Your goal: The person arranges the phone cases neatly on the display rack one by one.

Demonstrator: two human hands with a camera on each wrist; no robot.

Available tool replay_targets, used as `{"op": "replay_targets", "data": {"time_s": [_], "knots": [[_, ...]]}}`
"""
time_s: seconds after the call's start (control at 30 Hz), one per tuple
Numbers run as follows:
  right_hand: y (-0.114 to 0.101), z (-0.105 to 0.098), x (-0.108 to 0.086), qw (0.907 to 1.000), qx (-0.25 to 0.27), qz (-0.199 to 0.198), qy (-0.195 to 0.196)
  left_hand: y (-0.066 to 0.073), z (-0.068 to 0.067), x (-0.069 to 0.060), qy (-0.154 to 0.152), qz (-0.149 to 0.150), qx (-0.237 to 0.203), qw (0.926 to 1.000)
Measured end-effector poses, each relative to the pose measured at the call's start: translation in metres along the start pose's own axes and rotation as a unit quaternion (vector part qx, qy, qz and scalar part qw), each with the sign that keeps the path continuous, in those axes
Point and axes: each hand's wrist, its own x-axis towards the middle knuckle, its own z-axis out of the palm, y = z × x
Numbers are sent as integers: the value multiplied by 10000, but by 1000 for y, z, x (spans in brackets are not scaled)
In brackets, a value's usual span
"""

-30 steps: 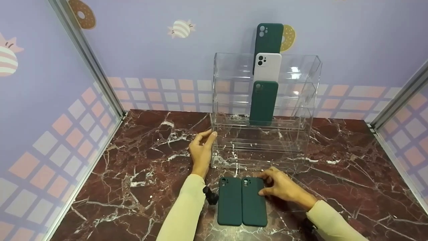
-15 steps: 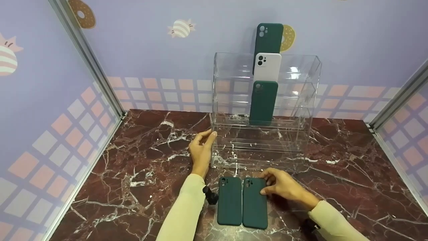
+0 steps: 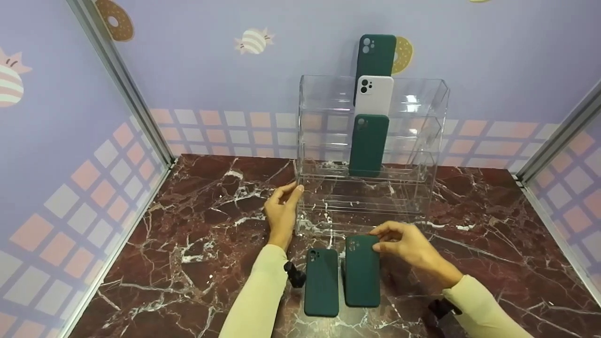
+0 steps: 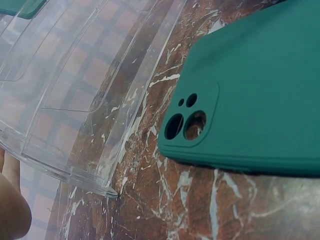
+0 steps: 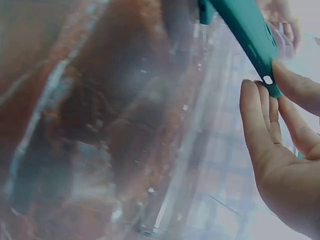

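Observation:
My right hand point(image 3: 406, 246) pinches a dark green phone case point(image 3: 362, 277) by its upper right corner; the right wrist view shows that case point(image 5: 250, 40) raised off the table between thumb and fingers. Left of it, a second green phone case point(image 3: 321, 284) lies flat, camera cutouts at the far end. My left hand point(image 3: 282, 209) holds the left edge of a clear acrylic display rack point(image 3: 324, 188). In the left wrist view only part of the left thumb and fingers point(image 4: 12, 210) shows by the rack's edge.
A green case point(image 3: 369, 145), a white case point(image 3: 374, 96) and another green case point(image 3: 377, 54) stand one behind another in the rack's tiers. Wall panels enclose the marble-patterned table point(image 3: 211, 263) at the back and both sides.
The right-hand green case has come off the table and moved forward and slightly right, away from the other case. My left hand stays at the rack.

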Motion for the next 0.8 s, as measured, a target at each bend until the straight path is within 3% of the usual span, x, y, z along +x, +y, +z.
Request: {"op": "replay_targets", "data": {"time_s": [0.23,0.53,0.8], "knots": [[-18,-23,4,9992,335,-86,204,1,1,0,19,-42,-86,10000],[-45,-53,19,9940,-13,-312,1053,3,2,-2,68,102,-122,9999],[-64,-68,37,9821,-513,-697,1674,31,3,-11,39,174,-135,9997]]}}
